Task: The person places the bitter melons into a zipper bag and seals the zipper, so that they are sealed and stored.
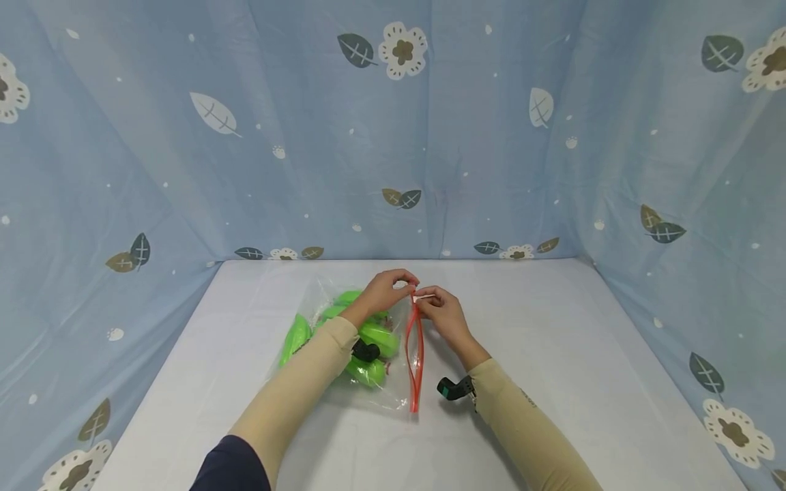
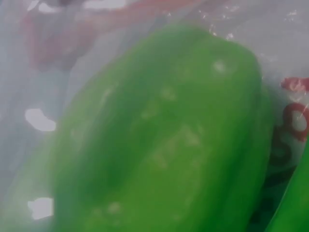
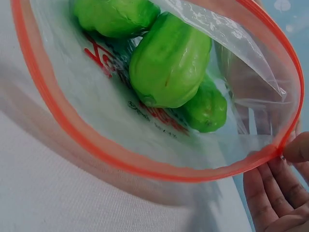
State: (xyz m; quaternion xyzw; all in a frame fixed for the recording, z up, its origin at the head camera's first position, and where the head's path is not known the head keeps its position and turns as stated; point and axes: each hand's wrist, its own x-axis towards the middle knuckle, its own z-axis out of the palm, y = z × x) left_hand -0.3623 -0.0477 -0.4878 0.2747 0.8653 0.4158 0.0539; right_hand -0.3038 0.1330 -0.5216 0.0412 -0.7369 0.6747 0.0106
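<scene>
A clear zip bag point(image 1: 393, 401) with a red zip strip point(image 1: 419, 354) lies on the table, its mouth facing right. Several green, ridged, oblong vegetables point(image 1: 377, 337) are inside; their exact kind is unclear. At the far end of the strip, my left hand point(image 1: 382, 294) pinches the bag's edge between thumb and fingers. Just right of it, my right hand point(image 1: 443, 315) pinches the strip too, beside a small white bit. In the right wrist view the red rim point(image 3: 116, 162) gapes around the vegetables point(image 3: 169, 60). One vegetable point(image 2: 164, 135) fills the left wrist view through plastic.
A white-covered table point(image 1: 552, 354) stretches around the bag. Blue curtains point(image 1: 307, 150) with leaves and flowers rise behind it and at both sides. A dark wrist camera point(image 1: 453, 389) sits by the right wrist, another point(image 1: 366, 351) by the left, over the bag.
</scene>
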